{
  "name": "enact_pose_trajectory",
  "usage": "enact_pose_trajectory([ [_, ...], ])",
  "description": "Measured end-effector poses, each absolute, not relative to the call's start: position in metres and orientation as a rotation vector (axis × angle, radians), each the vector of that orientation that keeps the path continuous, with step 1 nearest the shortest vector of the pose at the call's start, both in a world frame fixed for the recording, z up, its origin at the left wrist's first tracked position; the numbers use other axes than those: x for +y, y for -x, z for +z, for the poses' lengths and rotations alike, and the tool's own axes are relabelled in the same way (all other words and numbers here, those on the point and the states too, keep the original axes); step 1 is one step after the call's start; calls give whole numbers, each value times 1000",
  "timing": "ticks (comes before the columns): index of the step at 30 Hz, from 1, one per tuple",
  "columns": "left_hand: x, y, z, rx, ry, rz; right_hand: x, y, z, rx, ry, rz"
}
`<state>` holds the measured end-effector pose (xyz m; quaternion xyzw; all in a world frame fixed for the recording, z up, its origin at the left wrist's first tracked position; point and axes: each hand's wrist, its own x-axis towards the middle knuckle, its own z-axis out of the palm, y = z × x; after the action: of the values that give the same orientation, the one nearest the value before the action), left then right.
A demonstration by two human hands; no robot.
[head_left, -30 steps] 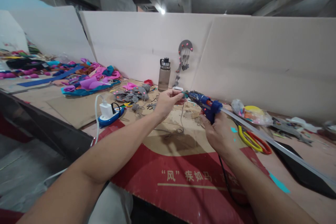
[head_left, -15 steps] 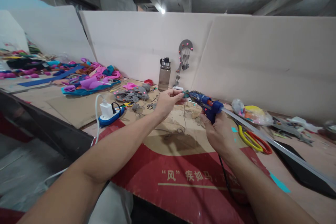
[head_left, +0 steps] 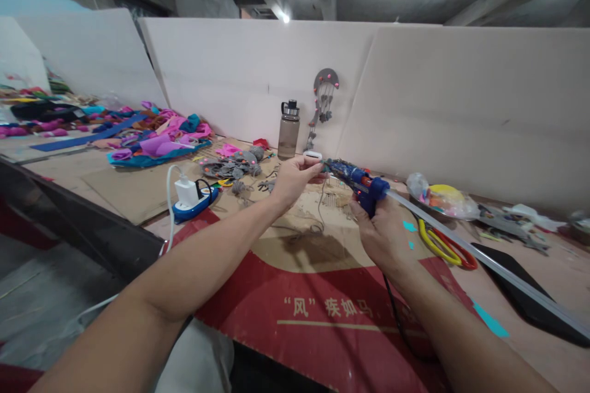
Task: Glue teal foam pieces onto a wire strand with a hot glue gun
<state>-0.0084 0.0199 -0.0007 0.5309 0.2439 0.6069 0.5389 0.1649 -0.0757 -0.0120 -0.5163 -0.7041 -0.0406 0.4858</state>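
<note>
My right hand grips a blue hot glue gun by its handle, its nozzle pointing left. A long clear glue stick runs out of its back end toward the lower right. My left hand pinches a small teal piece, mostly hidden by the fingers and the gun. The nozzle is at that piece; whether they touch, I cannot tell. A thin grey yarn hangs below the fingertips and trails onto the cardboard.
Yellow-and-red-handled scissors and a black phone-like slab lie at right. A bottle stands at the back, near grey felt pieces. A blue power strip sits left. Pink and purple cloth is piled farther left.
The glue gun and my right hand have shifted slightly left, bringing the nozzle closer to my left fingertips. My left hand stays in almost the same place.
</note>
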Motion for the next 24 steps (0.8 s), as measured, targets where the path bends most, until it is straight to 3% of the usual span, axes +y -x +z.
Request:
enact_pose_trajectory([
  [24, 18, 7, -1, 576, -1273, 1429, -75, -165, -16, -1691, 1265, -94],
])
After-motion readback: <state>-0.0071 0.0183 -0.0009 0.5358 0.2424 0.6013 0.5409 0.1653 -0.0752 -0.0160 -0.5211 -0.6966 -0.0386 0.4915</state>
